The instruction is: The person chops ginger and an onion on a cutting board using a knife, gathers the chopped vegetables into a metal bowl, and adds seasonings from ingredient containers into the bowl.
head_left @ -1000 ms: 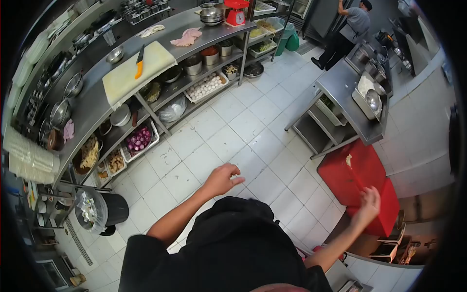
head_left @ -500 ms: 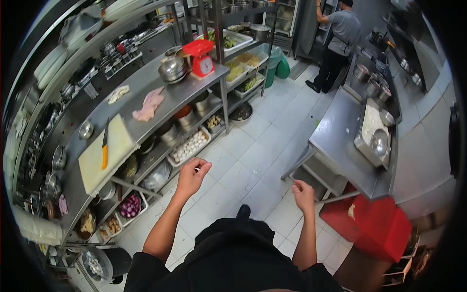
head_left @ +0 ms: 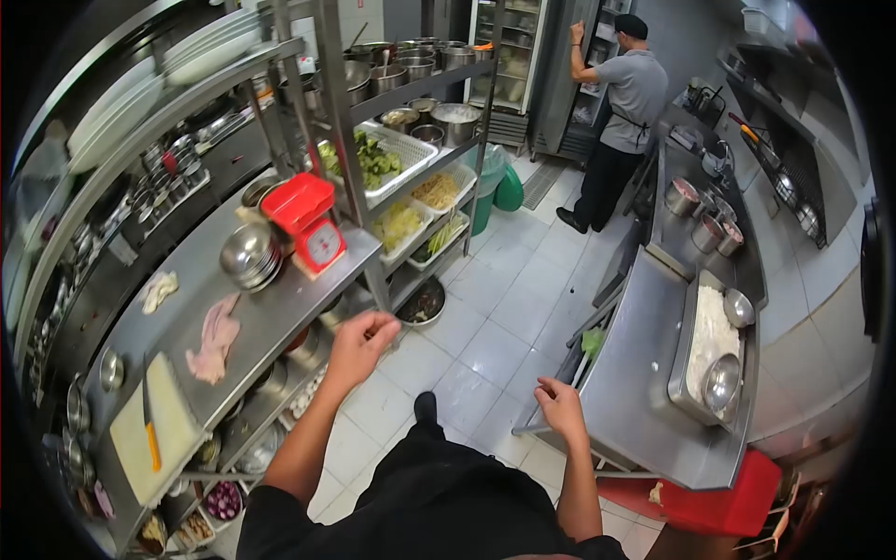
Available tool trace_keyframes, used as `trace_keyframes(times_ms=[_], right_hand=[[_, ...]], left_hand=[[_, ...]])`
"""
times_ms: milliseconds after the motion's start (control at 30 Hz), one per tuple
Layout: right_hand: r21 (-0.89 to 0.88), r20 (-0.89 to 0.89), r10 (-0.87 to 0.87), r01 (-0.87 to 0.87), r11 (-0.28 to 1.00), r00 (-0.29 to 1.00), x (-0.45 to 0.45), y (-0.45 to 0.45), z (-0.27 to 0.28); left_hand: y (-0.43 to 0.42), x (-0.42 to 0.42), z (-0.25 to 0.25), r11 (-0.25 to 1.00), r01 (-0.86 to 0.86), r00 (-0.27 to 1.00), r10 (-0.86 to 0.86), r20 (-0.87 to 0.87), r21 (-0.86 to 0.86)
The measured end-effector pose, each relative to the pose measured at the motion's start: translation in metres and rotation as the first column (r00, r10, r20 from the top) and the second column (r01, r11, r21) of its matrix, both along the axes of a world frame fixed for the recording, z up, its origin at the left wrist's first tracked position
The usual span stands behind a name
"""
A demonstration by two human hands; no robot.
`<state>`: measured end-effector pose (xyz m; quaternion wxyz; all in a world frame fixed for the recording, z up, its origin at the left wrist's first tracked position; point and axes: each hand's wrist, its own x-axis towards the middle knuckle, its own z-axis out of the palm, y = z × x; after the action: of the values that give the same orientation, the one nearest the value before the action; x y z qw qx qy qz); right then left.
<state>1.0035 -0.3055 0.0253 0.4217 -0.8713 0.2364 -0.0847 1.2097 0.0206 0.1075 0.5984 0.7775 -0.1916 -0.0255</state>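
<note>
My left hand (head_left: 360, 349) is raised over the floor, close to the front edge of the steel counter (head_left: 271, 313). Its fingers are loosely bent, apart from the thumb, and I see nothing in it. My right hand (head_left: 560, 407) hangs by the near corner of the right-hand steel table (head_left: 625, 392), fingers slack and holding nothing visible. On the left counter lie a white cutting board (head_left: 140, 457) with an orange-handled knife (head_left: 151, 439), a piece of raw chicken (head_left: 215, 341) and stacked metal bowls (head_left: 250, 254). A red scale (head_left: 319, 241) stands behind them.
A tiled aisle (head_left: 476, 345) runs forward between the counters. Ahead, a person in a grey shirt (head_left: 635, 93) stands at a fridge. A pan of white powder (head_left: 714, 336) rests on the right table, a red bin (head_left: 737, 499) below. Vegetable baskets (head_left: 392, 177) fill the shelves.
I have moved forward along the aisle. The scale, shelves and right table are nearer, while the cutting board has slid toward the lower left. Both hands remain without anything visible in them.
</note>
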Motion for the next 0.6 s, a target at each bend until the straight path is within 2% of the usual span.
trace_keyframes(times_ms=[67, 100, 167, 200, 267, 300, 333, 367, 433, 500, 533, 600], right_hand=[[-0.003, -0.022, -0.063, 0.063, 0.998, 0.998, 0.031, -0.023, -0.011], [-0.005, -0.036, -0.096, 0.095, 0.995, 0.995, 0.044, -0.035, -0.017], [-0.005, -0.047, -0.179, 0.179, 0.984, 0.983, 0.070, -0.056, -0.019], [-0.010, -0.055, -0.213, 0.213, 0.977, 0.975, 0.082, -0.063, -0.016], [-0.013, -0.047, -0.291, 0.291, 0.957, 0.955, 0.104, -0.079, -0.020], [0.012, -0.057, -0.311, 0.312, 0.950, 0.949, 0.117, -0.088, -0.025], [0.036, -0.069, -0.328, 0.331, 0.943, 0.942, 0.129, -0.096, -0.031], [0.060, -0.083, -0.343, 0.348, 0.936, 0.936, 0.139, -0.105, -0.041], [0.035, -0.070, -0.305, 0.308, 0.951, 0.950, 0.165, -0.128, -0.071], [0.077, -0.121, -0.261, 0.271, 0.959, 0.958, 0.202, -0.152, -0.092], [0.045, -0.132, -0.233, 0.241, 0.970, 0.963, 0.222, -0.167, -0.108], [0.123, -0.156, -0.178, 0.198, 0.972, 0.972, 0.278, -0.202, -0.123]], left_hand=[[-0.041, 0.070, 0.042, 0.996, 0.010, 0.988, -0.024, 0.153, 0.090], [-0.063, 0.107, 0.066, 0.991, 0.052, 0.987, -0.071, 0.148, 0.125], [-0.113, 0.184, 0.110, 0.992, 0.093, 0.941, -0.116, 0.319, 0.086], [-0.137, 0.221, 0.132, 0.989, 0.127, 0.910, -0.145, 0.388, 0.071], [-0.183, 0.296, 0.170, 0.994, 0.061, 0.791, -0.106, 0.603, 0.095], [-0.203, 0.335, 0.189, 0.982, 0.002, 0.808, -0.112, 0.579, 0.187], [-0.224, 0.376, 0.203, 0.984, -0.030, 0.795, -0.082, 0.601, 0.174], [-0.239, 0.408, 0.222, 0.967, -0.059, 0.797, -0.103, 0.595, 0.246], [-0.267, 0.454, 0.255, 0.931, -0.155, 0.822, -0.064, 0.566, 0.329], [-0.293, 0.516, 0.267, 0.887, -0.250, 0.750, -0.075, 0.657, 0.387], [-0.305, 0.542, 0.269, 0.843, -0.291, 0.737, -0.104, 0.668, 0.452], [-0.331, 0.583, 0.278, 0.731, -0.381, 0.714, -0.156, 0.682, 0.566]])
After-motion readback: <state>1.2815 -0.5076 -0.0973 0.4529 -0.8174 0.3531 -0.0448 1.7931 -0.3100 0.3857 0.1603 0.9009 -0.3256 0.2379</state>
